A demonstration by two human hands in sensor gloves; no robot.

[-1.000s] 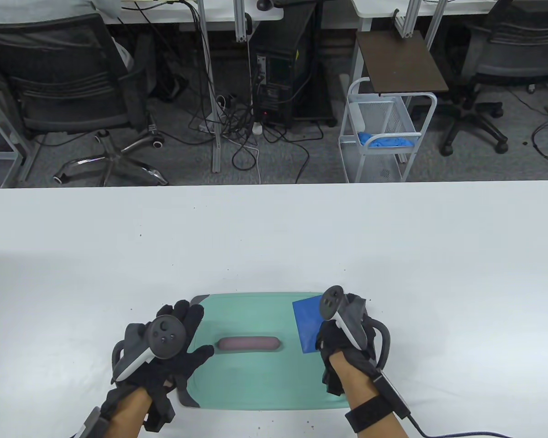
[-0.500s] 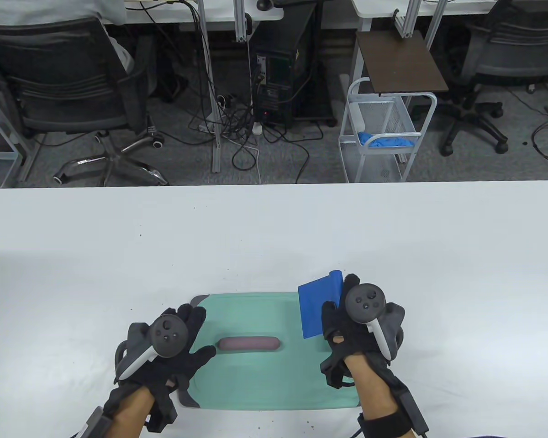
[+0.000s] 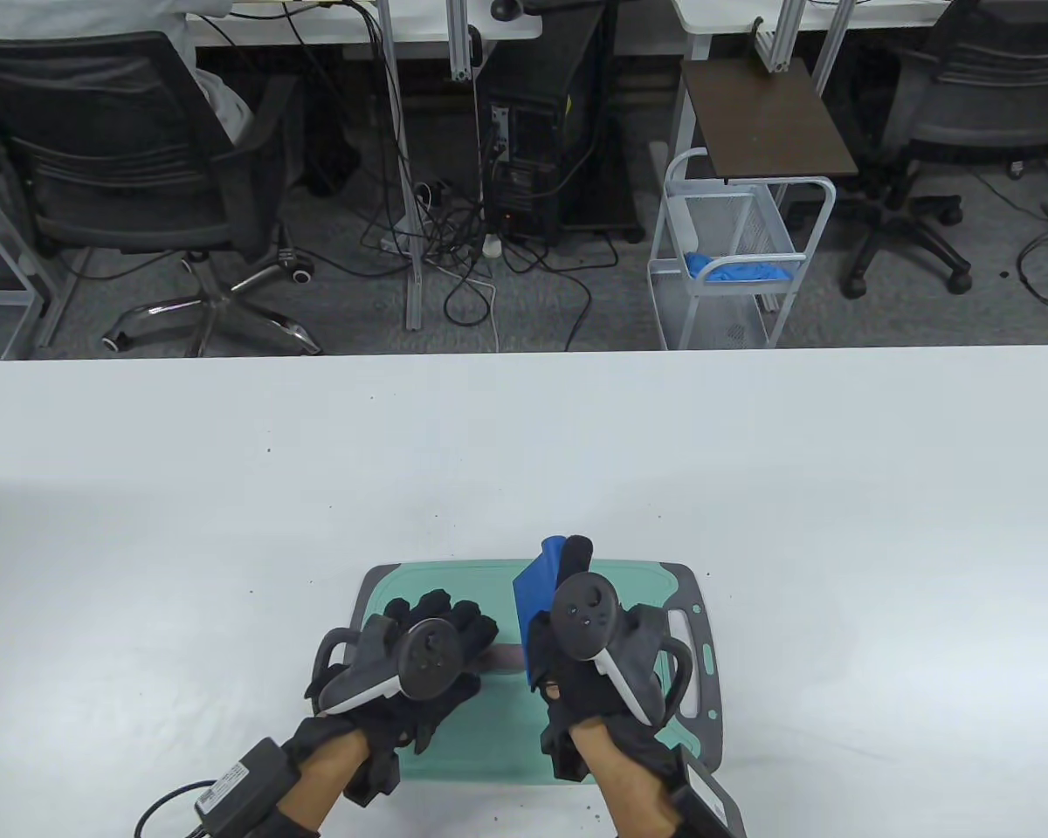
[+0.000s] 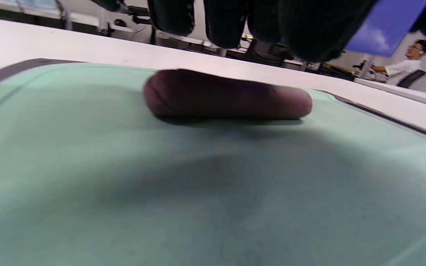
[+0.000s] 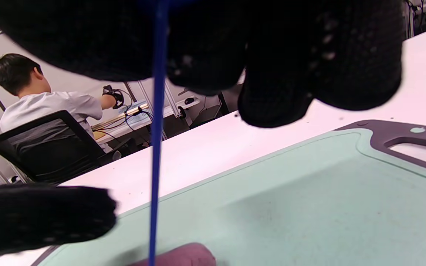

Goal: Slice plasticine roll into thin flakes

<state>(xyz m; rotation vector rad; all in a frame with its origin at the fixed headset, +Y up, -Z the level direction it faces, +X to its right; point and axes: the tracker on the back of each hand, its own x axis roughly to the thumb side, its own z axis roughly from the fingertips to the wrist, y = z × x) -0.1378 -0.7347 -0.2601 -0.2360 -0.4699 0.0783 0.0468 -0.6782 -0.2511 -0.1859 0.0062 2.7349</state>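
Plasticine roll (image 4: 227, 95) lies on green cutting board (image 3: 489, 742). Left hand (image 3: 419, 663) hovers over roll's left end, fingers (image 4: 216, 22) spread, gripping nothing. Right hand (image 3: 594, 646) clamps blue scraper (image 3: 534, 594) upright above roll's right end.

1. The white table (image 3: 524, 454) is bare past the far edge of the green cutting board (image 3: 454, 580), so a hand could pass there.
2. The left hand (image 3: 419, 663) hangs over the plasticine roll (image 4: 227, 95) and blocks the way from above.
3. The blue scraper (image 3: 537, 594) in the right hand (image 3: 594, 646) stands on edge, just over the roll's right end.
4. The board's right side is bare.
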